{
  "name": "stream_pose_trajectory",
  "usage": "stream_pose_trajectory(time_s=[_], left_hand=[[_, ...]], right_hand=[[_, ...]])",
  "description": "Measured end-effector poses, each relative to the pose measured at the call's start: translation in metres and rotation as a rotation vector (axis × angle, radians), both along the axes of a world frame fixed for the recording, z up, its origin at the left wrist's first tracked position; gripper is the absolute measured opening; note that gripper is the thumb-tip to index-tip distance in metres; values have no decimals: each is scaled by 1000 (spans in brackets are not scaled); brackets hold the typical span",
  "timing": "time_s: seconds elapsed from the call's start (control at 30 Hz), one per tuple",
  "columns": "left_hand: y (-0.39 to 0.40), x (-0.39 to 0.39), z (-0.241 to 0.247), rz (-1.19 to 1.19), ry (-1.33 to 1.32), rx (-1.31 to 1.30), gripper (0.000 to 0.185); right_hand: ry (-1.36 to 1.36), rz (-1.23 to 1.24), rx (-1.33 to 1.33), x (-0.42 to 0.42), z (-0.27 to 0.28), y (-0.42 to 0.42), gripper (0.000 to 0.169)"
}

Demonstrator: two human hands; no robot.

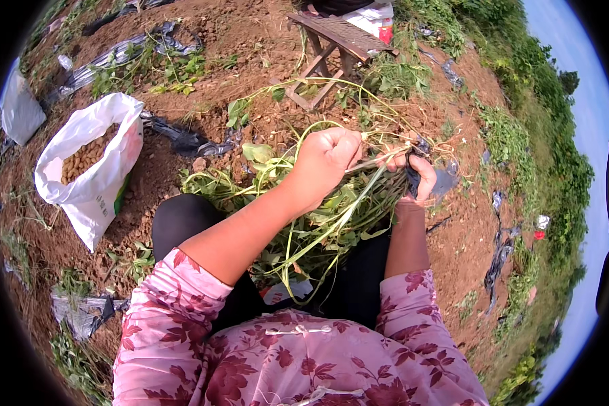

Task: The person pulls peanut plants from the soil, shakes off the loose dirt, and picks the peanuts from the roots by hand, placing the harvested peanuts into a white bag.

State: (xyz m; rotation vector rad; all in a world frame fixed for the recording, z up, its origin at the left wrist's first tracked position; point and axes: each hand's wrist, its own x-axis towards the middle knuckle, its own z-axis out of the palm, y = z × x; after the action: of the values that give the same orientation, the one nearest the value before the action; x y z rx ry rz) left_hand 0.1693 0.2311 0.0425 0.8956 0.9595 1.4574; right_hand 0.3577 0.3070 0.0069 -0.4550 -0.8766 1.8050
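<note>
A heap of green peanut plants [345, 223] lies across my lap, its leafy part toward my left and its stems gathered toward my right. My left hand [327, 152] is closed in a fist around thin plant stems above the heap. Close beside it, my right hand [420, 177] grips the root end of the stem bundle. A scrap of black plastic film [412, 175] is caught at the right hand's fingers and thumb. Pale stems [373, 162] run between the two hands. Fingers hide exactly what each palm encloses.
To my left, an open white woven sack [89, 195] holds peanuts in their shells [86, 160]. Another white sack [20, 106] stands farther left. A wooden folding stool [330, 35] stands ahead on the reddish soil [243, 35]. Strips of plastic film [182, 137] lie around.
</note>
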Motion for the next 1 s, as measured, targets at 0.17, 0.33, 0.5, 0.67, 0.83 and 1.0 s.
stream_pose_trajectory(time_s=[0.17, 0.33, 0.5, 0.67, 0.83, 1.0], left_hand=[[2, -9, 17, 27, -67, -39, 32], [12, -28, 15, -10, 581, 93, 19], [5, -28, 4, -61, 657, 4, 21], [3, -21, -2, 107, 842, 112, 19], [11, -34, 7, 34, 667, 162, 15], [1, -2, -9, -68, 741, 256, 32]], right_hand=[[127, 18, -54, 10, -7, 4, 25], [256, 149, -21, 23, -6, 9, 37], [233, 75, -76, 27, -6, -1, 36], [265, 195, -24, 28, -4, 0, 40], [267, 151, 7, 20, -4, 1, 46], [226, 274, 13, 11, -10, -3, 25]])
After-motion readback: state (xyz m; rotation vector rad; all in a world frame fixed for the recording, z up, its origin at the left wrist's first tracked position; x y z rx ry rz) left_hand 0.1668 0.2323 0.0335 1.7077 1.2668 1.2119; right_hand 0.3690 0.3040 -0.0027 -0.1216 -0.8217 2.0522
